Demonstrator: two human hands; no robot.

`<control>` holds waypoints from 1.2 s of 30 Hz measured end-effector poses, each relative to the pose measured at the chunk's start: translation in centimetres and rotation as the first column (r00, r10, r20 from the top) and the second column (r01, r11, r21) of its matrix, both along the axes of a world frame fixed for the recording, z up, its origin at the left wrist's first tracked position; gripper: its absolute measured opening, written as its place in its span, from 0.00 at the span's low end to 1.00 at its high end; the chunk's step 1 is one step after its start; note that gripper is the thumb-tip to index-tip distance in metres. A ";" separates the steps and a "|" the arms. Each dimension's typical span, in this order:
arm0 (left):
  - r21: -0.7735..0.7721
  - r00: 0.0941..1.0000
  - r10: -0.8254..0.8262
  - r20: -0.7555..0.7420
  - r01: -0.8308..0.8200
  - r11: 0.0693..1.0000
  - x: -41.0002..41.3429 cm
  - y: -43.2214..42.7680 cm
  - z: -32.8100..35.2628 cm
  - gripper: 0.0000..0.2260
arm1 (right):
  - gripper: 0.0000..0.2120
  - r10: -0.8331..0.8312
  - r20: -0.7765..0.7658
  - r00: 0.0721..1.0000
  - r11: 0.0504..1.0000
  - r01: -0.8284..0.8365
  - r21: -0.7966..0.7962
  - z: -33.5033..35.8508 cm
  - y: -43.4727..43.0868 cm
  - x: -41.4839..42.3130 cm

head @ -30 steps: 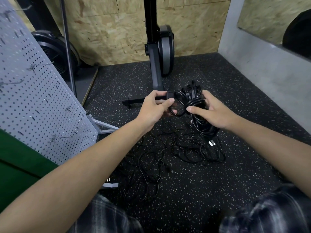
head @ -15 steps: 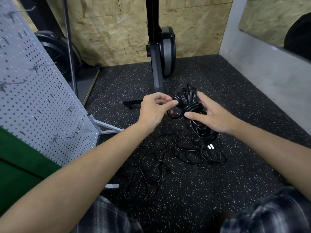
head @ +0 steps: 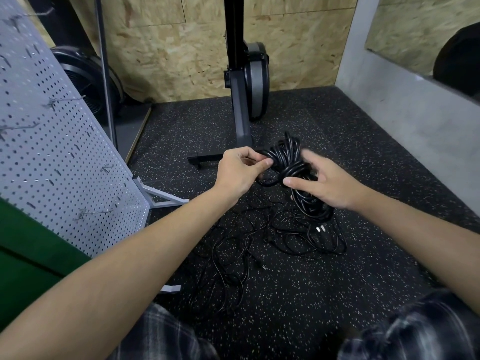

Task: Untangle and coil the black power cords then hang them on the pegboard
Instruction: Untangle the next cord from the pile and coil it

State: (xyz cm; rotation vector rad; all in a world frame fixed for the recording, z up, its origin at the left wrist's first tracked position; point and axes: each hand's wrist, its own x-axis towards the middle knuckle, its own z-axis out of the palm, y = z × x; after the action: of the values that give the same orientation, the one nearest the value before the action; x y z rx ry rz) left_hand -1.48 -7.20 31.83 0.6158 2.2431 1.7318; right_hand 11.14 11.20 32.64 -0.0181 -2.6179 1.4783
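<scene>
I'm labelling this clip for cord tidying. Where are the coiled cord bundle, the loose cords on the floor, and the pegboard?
coiled cord bundle [head: 287, 158]: head view, on its upper loops.
loose cords [head: 235, 252]: head view, middle of the tangle.
pegboard [head: 65, 157]: head view, bare perforated panel.

No lettering, label, brand, number or sign could be read anywhere in the head view. The coiled black cords [head: 291, 162], the grey pegboard [head: 52, 152] at the left edge of the floor [head: 363, 255] and the upright machine [head: 255, 79] at its far edge carried no legible marking.
</scene>
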 end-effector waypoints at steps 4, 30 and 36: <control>-0.034 0.999 0.032 0.028 -0.031 0.999 0.1 0.2 0.5 0.08 | 0.15 -0.005 0.030 1.000 0.999 0.006 -0.037 -0.1 0.2 -0.2; 0.176 0.951 0.015 0.309 -0.073 0.982 1.2 0.6 -0.9 0.06 | 0.36 0.037 0.192 0.981 0.999 -0.039 0.004 -0.7 -0.8 -0.4; 0.136 0.956 -0.036 0.293 -0.004 0.991 1.4 0.2 -1.0 0.06 | 0.37 0.035 0.264 0.964 0.999 -0.039 0.012 -0.5 -0.4 -0.4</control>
State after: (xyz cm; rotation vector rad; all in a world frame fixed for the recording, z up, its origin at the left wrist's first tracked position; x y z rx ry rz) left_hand -0.08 -7.04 30.85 0.3703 1.9256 1.8421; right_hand 10.71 10.83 32.12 -0.1773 -2.8519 1.5640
